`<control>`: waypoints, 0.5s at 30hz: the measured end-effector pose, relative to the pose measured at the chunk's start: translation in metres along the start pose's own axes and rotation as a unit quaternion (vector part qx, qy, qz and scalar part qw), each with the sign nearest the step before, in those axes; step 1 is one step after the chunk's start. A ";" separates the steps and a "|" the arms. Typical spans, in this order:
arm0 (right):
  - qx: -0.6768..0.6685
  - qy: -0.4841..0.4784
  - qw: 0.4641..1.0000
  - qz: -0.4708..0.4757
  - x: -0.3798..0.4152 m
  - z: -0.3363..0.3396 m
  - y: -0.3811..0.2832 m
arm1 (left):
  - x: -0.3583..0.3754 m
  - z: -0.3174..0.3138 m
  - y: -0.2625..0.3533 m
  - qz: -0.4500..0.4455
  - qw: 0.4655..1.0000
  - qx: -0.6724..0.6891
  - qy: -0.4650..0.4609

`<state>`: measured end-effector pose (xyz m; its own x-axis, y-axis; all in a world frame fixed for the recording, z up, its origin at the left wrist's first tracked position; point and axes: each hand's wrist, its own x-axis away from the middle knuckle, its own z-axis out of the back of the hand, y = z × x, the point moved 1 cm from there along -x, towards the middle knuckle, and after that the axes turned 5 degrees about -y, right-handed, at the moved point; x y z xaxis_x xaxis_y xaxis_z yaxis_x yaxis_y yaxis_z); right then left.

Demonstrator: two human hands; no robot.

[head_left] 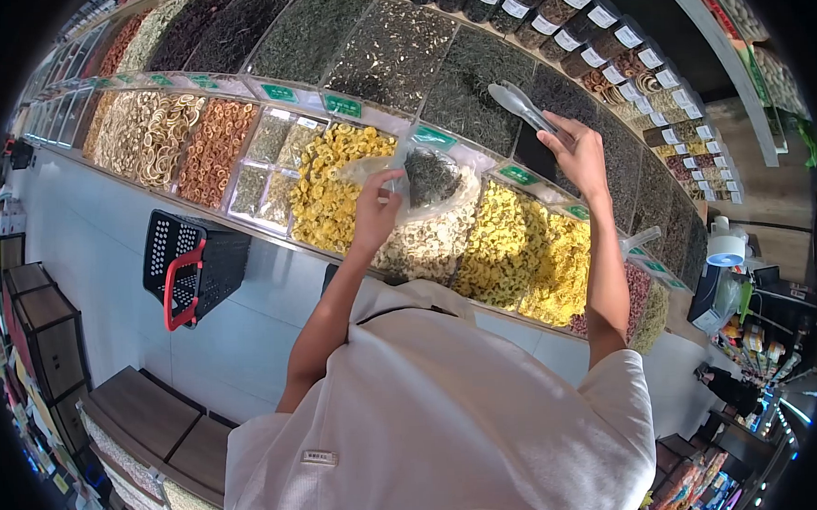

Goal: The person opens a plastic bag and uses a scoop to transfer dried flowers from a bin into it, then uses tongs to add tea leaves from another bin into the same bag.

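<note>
My left hand (377,211) is closed on the edge of a clear plastic bag (431,183), which holds some dark dried leaves. The bag hangs over the bins of yellow dried flowers (332,181) and pale dried pieces (417,253). Farther right, my right hand (575,152) grips metal tongs (520,104) by the handle end. The tongs point up and to the left, above the dark dried tea leaves (474,88). Nothing can be made out between their tips.
A black basket with a red handle (184,288) is left of my body, below the counter. Labelled jars (591,56) line the back right. Another scoop or tongs handle (642,238) lies right of my right forearm. A person (729,387) is far right.
</note>
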<state>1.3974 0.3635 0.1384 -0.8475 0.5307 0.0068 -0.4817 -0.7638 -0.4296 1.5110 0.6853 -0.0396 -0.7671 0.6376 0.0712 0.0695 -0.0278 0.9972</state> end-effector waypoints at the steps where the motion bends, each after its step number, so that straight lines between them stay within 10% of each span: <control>1: -0.002 0.006 1.000 0.012 0.005 0.004 -0.004 | -0.001 0.001 -0.001 -0.004 1.000 -0.013 -0.005; 15: 0.046 -0.208 0.977 0.028 0.082 -0.143 -0.044 | 0.003 -0.004 0.014 -0.024 0.999 -0.017 0.023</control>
<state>1.3811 0.4929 0.0290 -0.8817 0.3063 0.3589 -0.4330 -0.8275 -0.3575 1.5070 0.6842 -0.0256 -0.7980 0.6022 0.0235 0.0110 -0.0243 0.9996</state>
